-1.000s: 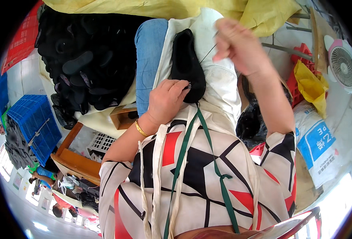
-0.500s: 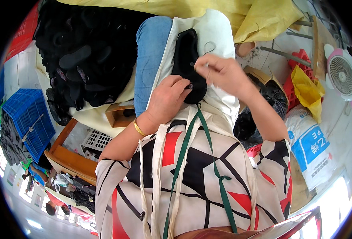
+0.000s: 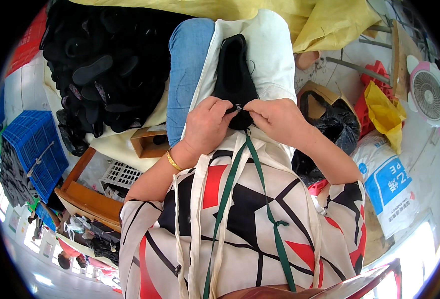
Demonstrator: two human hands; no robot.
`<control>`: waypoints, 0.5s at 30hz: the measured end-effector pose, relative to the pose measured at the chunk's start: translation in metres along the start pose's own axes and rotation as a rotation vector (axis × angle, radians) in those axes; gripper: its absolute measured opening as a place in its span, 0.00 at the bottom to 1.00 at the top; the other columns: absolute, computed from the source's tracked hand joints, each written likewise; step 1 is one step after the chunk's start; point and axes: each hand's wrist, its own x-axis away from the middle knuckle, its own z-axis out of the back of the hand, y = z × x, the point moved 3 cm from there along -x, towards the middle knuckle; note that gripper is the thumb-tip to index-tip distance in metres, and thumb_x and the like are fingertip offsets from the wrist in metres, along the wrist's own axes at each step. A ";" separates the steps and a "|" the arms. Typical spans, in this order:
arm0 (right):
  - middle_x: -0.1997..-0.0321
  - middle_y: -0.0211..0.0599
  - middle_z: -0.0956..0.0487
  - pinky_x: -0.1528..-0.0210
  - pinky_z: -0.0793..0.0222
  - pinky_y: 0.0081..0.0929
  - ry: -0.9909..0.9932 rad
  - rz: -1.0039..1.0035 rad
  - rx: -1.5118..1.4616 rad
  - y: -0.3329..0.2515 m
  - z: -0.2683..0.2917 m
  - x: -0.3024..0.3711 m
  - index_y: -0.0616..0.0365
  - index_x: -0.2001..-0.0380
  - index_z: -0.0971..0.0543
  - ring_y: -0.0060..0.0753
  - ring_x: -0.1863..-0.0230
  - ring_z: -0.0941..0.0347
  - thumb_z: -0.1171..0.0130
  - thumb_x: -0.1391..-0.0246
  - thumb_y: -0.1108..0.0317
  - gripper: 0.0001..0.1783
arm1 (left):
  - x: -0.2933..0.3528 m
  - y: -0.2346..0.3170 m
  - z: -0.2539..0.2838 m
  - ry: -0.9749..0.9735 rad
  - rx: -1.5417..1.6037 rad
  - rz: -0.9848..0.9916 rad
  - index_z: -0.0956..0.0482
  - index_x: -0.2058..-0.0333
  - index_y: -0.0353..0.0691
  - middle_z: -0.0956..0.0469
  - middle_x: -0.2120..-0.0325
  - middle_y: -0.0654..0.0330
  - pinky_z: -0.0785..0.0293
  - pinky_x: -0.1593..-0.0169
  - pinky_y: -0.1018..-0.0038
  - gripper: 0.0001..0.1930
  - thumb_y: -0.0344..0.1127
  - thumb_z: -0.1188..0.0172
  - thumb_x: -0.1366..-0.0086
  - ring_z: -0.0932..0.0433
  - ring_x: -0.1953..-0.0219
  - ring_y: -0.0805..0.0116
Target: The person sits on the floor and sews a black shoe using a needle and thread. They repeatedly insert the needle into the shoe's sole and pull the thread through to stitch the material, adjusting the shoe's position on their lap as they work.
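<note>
Shoe: a black, soft fabric slip-on shoe (image 3: 231, 74), opening upward, on a white cloth apron (image 3: 274, 52) spread over the lap; it is the landmark below.
Left hand: the left hand (image 3: 206, 122) pinches the shoe's near end between thumb and fingers, beside a small glinting piece.
Right hand: the right hand (image 3: 279, 117) has thumb and forefinger pressed together on a thin, shiny sliver at that same end; too small to tell what it is.
Thread: a fine dark thread (image 3: 253, 66) curves just beside the shoe's right edge.
Leg: blue denim (image 3: 186, 70), left of the shoe.
Pile: a large heap of black shoes (image 3: 105, 74), farther left of the shoe.
Printed sack: a white plastic sack (image 3: 402, 212), well right of the shoe, bearing a blue panel with large white characters and smaller print below.
Fan: a round pink-and-white fan (image 3: 429, 92), far right of the shoe.
</note>
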 end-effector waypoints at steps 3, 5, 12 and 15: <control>0.77 0.43 0.21 0.71 0.27 0.41 0.006 0.006 0.009 -0.001 0.000 0.000 0.55 0.64 0.21 0.49 0.73 0.22 0.42 0.43 0.67 0.06 | 0.002 -0.001 0.000 -0.003 -0.005 -0.001 0.21 0.64 0.40 0.23 0.71 0.57 0.25 0.70 0.66 0.11 0.26 0.30 0.46 0.22 0.71 0.56; 0.77 0.43 0.21 0.71 0.27 0.41 0.013 0.014 0.012 -0.002 0.000 0.000 0.55 0.65 0.21 0.48 0.73 0.22 0.42 0.44 0.68 0.05 | 0.002 -0.001 -0.001 0.001 -0.007 -0.004 0.21 0.64 0.40 0.23 0.70 0.57 0.25 0.70 0.66 0.11 0.26 0.30 0.46 0.22 0.71 0.56; 0.75 0.43 0.19 0.70 0.26 0.38 -0.073 -0.054 0.084 -0.002 -0.007 0.000 0.55 0.60 0.20 0.48 0.73 0.21 0.42 0.41 0.68 0.08 | 0.003 -0.002 -0.002 0.017 -0.011 -0.015 0.21 0.64 0.40 0.23 0.71 0.57 0.25 0.70 0.66 0.11 0.27 0.30 0.46 0.21 0.71 0.56; 0.79 0.43 0.22 0.72 0.28 0.41 -0.081 -0.055 0.132 0.000 -0.019 0.001 0.56 0.61 0.25 0.50 0.75 0.22 0.44 0.41 0.68 0.07 | 0.002 -0.001 -0.002 0.007 0.024 -0.006 0.20 0.64 0.40 0.22 0.71 0.57 0.25 0.70 0.66 0.11 0.27 0.30 0.46 0.21 0.72 0.56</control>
